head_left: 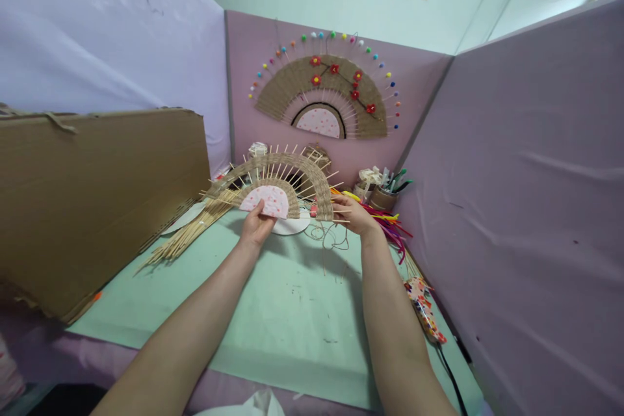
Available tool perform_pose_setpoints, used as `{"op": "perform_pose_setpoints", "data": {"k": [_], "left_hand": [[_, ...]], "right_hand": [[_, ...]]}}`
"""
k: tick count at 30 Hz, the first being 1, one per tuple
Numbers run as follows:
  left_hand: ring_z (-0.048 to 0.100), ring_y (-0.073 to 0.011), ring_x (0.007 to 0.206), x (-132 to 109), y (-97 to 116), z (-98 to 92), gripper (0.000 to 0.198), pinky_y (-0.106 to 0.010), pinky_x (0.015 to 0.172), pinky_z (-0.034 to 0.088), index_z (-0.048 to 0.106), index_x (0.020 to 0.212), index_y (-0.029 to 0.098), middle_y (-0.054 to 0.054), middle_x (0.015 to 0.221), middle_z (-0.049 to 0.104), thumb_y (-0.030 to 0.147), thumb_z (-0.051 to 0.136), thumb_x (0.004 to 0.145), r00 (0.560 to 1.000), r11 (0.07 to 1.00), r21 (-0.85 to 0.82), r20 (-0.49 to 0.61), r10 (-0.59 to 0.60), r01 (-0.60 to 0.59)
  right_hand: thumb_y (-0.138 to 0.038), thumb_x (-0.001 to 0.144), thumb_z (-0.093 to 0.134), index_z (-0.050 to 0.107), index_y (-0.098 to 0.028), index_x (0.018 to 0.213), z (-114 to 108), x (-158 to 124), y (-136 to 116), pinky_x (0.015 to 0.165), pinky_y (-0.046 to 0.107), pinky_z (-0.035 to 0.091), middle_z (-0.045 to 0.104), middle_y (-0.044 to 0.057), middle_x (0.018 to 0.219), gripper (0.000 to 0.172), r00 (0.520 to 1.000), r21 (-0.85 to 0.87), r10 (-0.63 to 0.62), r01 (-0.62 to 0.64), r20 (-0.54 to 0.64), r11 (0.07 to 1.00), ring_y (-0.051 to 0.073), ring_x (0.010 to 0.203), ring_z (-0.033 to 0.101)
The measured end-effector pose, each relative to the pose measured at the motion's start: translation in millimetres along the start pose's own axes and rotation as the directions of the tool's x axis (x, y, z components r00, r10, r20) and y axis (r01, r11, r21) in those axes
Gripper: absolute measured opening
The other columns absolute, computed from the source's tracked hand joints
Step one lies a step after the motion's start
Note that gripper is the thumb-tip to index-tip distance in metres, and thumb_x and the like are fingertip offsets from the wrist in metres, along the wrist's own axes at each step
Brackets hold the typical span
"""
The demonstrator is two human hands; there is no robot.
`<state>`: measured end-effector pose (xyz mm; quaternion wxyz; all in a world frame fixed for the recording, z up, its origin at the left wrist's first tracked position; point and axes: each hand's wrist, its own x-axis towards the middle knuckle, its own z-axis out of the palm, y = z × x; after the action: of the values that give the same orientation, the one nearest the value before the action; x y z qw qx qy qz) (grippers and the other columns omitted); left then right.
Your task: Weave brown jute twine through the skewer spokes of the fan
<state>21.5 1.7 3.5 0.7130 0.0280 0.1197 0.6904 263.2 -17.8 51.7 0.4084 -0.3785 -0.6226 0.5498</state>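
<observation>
A half-round fan (324, 190) of thin sticks, woven with brown cord in an inner and an outer band, is raised over the table. My left hand (258, 226) grips its spotted pink centre at the bottom, thumb on the front. At the fan's right end my right hand (355, 213) has its fingers closed around the edge sticks and woven band; exactly what they pinch is partly hidden. Loose brown cord (336, 237) hangs in loops below the right end. A white round piece (292, 226) lies behind and beneath the fan.
A stick bundle (195, 231) lies left, beside a large cardboard sheet (102, 201). Colourful pipe cleaners (390, 227) and a pot of pens (383, 197) stand right. A patterned corded tool (425, 309) lies at the right edge. A finished-looking fan (322, 94) hangs on the back panel.
</observation>
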Motion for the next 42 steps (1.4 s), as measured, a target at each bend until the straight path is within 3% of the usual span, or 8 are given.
{"op": "perform_pose_setpoints", "data": {"k": [5, 8, 15, 27, 34, 42], "left_hand": [[0.059, -0.0276, 0.108, -19.3, -6.2, 1.0, 0.028, -0.05, 0.094, 0.044, 0.056, 0.112, 0.013, -0.014, 0.102, 0.069, 0.014, 0.046, 0.087, 0.965, 0.962, 0.169, 0.118, -0.236, 0.215], [0.058, -0.0314, 0.109, -25.5, -10.6, 0.2, 0.021, -0.051, 0.089, 0.048, 0.057, 0.103, 0.011, -0.016, 0.096, 0.069, 0.013, 0.047, 0.085, 0.947, 0.935, 0.235, 0.115, -0.299, 0.266], [0.059, -0.0313, 0.107, -17.0, -11.1, -4.0, 0.01, -0.049, 0.086, 0.052, 0.055, 0.083, 0.013, -0.014, 0.091, 0.069, 0.008, 0.048, 0.082, 0.97, 0.955, 0.201, 0.065, -0.234, 0.217], [0.067, -0.0219, 0.085, -16.9, -11.6, -4.3, 0.014, -0.05, 0.087, 0.05, 0.053, 0.074, 0.016, -0.005, 0.069, 0.066, 0.006, 0.048, 0.082, 0.979, 0.963, 0.202, 0.059, -0.196, 0.181], [0.062, -0.0279, 0.102, -13.8, -11.3, -3.8, 0.01, -0.05, 0.088, 0.05, 0.055, 0.083, 0.014, -0.012, 0.09, 0.068, 0.006, 0.049, 0.081, 0.98, 0.959, 0.22, 0.053, -0.192, 0.176], [0.063, -0.0292, 0.101, -10.2, -11.0, -6.0, 0.016, -0.052, 0.088, 0.049, 0.056, 0.09, 0.012, -0.015, 0.092, 0.069, 0.003, 0.048, 0.08, 0.983, 0.962, 0.212, 0.024, -0.181, 0.171]], "right_hand": [[-0.027, 0.063, 0.071, 0.064, -0.019, 0.09, 2.8, -1.5, -1.7, 0.048, 0.019, 0.036, 0.063, 0.0, 0.073, 0.03, 0.997, 0.162, -0.037, 0.048, -0.068, 0.986, 0.007, 0.054, 0.052], [-0.019, 0.057, 0.072, 0.063, -0.019, 0.09, 2.1, -2.1, -2.9, 0.049, 0.019, 0.038, 0.062, -0.001, 0.075, 0.035, 0.995, 0.21, -0.059, 0.076, -0.084, 0.975, 0.007, 0.055, 0.052], [-0.03, 0.063, 0.073, 0.057, -0.019, 0.079, -0.4, -0.2, -3.7, 0.042, 0.018, 0.023, 0.046, -0.007, 0.054, 0.025, 0.98, 0.211, -0.09, 0.127, -0.176, 0.969, 0.003, 0.043, 0.032], [-0.04, 0.069, 0.065, 0.064, -0.015, 0.091, -29.2, -16.6, -1.7, 0.043, 0.021, 0.019, 0.053, -0.002, 0.062, 0.034, 0.981, -0.129, -0.119, 0.099, -0.155, 0.987, 0.004, 0.045, 0.03], [-0.044, 0.068, 0.065, 0.066, -0.012, 0.09, -39.7, -26.4, -4.7, 0.047, 0.021, 0.026, 0.05, -0.002, 0.056, 0.039, 0.99, -0.273, -0.064, 0.027, -0.126, 0.962, 0.006, 0.048, 0.035], [-0.046, 0.068, 0.063, 0.066, -0.012, 0.077, -39.1, -37.4, -21.5, 0.044, 0.022, 0.027, 0.048, -0.002, 0.051, 0.036, 0.962, -0.468, -0.067, -0.068, -0.266, 0.881, 0.007, 0.046, 0.036]]}}
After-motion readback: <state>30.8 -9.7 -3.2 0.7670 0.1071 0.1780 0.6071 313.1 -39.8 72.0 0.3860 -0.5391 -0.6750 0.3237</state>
